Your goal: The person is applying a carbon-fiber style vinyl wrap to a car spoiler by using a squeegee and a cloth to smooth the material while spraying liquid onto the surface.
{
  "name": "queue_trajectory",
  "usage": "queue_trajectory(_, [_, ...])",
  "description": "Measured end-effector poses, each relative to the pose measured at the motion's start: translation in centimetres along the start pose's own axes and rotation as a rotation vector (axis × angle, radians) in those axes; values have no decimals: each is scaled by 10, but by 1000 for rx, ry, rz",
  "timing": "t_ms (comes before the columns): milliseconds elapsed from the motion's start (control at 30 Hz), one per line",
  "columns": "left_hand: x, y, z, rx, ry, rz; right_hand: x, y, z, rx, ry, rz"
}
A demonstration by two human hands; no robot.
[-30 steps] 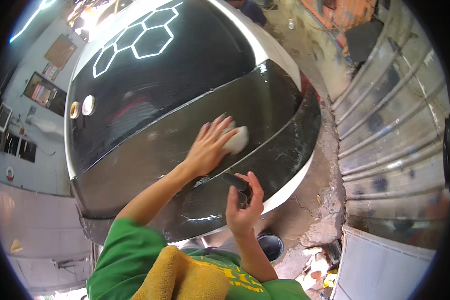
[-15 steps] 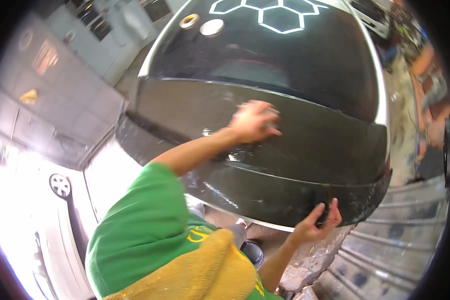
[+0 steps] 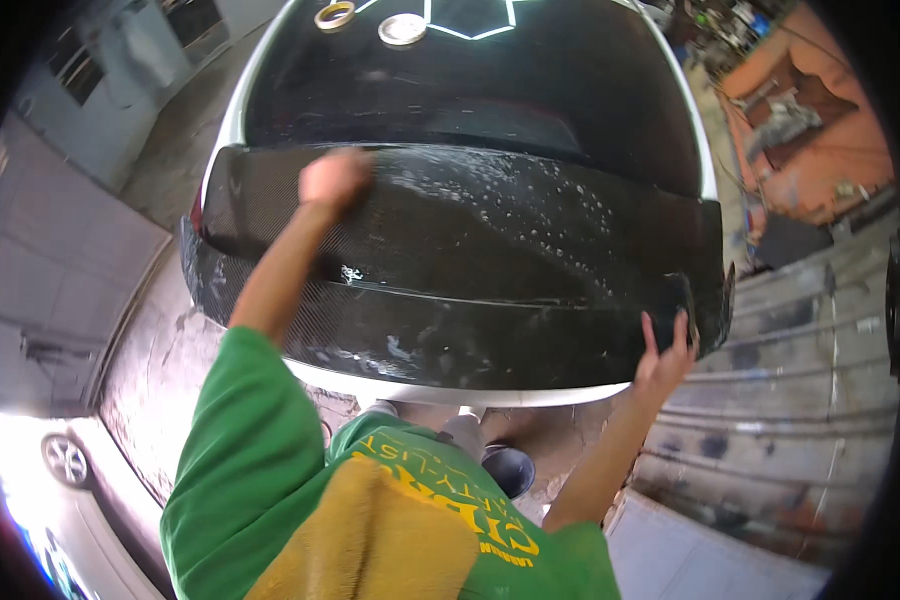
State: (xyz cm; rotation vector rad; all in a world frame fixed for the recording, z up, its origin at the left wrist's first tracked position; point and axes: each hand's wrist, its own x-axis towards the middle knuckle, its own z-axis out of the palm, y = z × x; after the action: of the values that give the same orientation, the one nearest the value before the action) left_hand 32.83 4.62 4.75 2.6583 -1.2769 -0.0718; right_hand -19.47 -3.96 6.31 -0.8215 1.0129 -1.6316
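Note:
In front of me is a glossy black carbon-weave rear panel [image 3: 300,235] of a car, with a raised lip [image 3: 440,345] along its near edge. Water drops [image 3: 530,205] and whitish wet streaks lie across it. My left hand [image 3: 335,180] is over the panel's far left part, close to the rear window; motion smears its fingers, and anything under it is hidden. At the panel's near right corner is my right hand [image 3: 662,365]. Its thumb and a finger reach up around a dark, possibly see-through thing [image 3: 675,300] whose kind I cannot make out.
Two tape rolls [image 3: 335,15] [image 3: 402,29] lie on the dark rear window [image 3: 370,95]. A yellow cloth [image 3: 370,540] hangs over my green shirt. By my feet stands a dark bucket [image 3: 510,470]. Corrugated metal sheets [image 3: 770,400] are at the right, a light car [image 3: 100,520] at lower left.
My left hand has swept leftward and away toward the window. Many drops and whitish streaks now show on the panel. The view has shifted; my right hand stays near the right corner.

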Motion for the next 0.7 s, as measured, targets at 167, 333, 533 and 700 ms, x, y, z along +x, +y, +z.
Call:
queue_trajectory(167, [-28, -179, 6, 110, 425, -130, -1, 42, 111, -353, -43, -6])
queue_trajectory(333, [-27, -189, 10, 87, 554, -235, -79, 112, 242, -1031, -364, -277])
queue_trajectory(533, [-21, -196, 17, 27, 587, -187, -194, 189, 276, -1159, -1258, -898])
queue_trajectory(700, [-30, -204, 8, -10, 551, -253, -2, 152, 196, -1564, -792, -823])
